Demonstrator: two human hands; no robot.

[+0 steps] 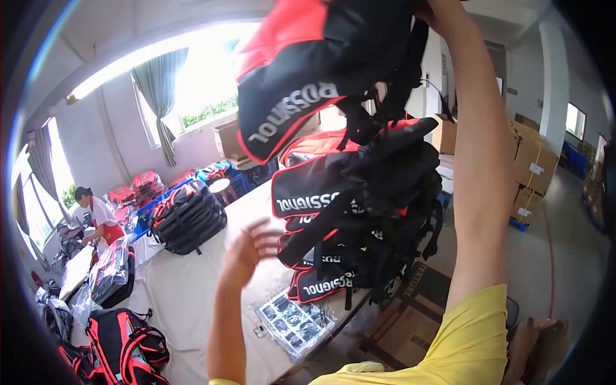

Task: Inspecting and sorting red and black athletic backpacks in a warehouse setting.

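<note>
My right arm reaches up, and my right hand point(443, 16) grips a black and red backpack point(301, 83) near the top edge of the view. The bag hangs tilted in the air with its straps dangling. Below it a stack of similar black backpacks with red piping point(314, 183) stands on the table, straps toward the right. My left hand point(249, 251) is open, its slightly blurred fingers spread just left of the stack. A clear plastic packet with dark printed pictures point(295, 321) lies at the foot of the stack.
The table point(192, 289) has a pale cover. More black backpacks point(189, 218) are piled at its far left, and a red and black one point(122, 346) lies near left. A person point(102, 218) works beyond. Cardboard boxes point(532, 160) stand at right, with an opened carton point(398, 327) below the table edge.
</note>
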